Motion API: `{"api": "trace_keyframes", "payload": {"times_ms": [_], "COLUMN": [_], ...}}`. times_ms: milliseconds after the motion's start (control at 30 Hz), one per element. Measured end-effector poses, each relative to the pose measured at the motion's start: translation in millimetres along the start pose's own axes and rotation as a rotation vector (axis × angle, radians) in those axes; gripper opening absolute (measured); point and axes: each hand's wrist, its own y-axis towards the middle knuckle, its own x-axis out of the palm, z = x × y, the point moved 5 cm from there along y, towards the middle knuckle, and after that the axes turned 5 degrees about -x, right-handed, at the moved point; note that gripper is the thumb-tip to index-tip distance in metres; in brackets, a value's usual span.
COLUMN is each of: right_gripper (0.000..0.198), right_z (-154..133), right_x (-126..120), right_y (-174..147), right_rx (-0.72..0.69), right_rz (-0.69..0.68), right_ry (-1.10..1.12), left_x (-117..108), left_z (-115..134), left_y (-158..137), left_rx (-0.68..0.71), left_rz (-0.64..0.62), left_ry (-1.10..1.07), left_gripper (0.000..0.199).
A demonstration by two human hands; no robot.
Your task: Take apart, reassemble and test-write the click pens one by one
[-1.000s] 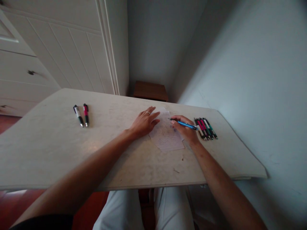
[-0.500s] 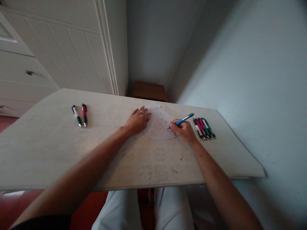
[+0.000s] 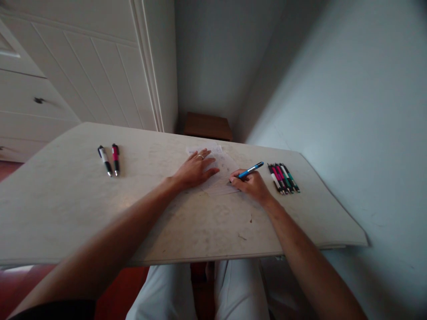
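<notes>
Since the earlier frame, the left hand (image 3: 194, 172) sits farther right on the paper (image 3: 224, 165), closer to the right hand (image 3: 252, 185). Its fingers are spread over the sheet, probably to steady it. Thumb and fingertips of the right hand pinch the blue pen (image 3: 249, 171) near its point, likely for fine control; the barrel slants up and away above the grip, its point over the paper.
</notes>
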Motion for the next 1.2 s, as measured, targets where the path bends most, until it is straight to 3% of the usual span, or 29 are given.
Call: {"api": "trace_keyframes", "payload": {"times_ms": [133, 1200], "right_gripper": [0.021, 0.018], "right_z": [0.7, 0.0], "right_x": [1.8, 1.0], "right_y": [0.1, 1.3], "right_rx": [-0.030, -0.065], "right_rz": [-0.016, 0.034], "right_ry": [-0.034, -0.096], "left_x": [5.3, 5.9], "left_z": [0.0, 0.2], "left_y": [-1.7, -1.6], "left_rx": [0.010, -0.004], "left_rz": [-0.039, -0.043], "left_ry": [0.034, 0.058], "left_gripper": [0.064, 0.061]}}
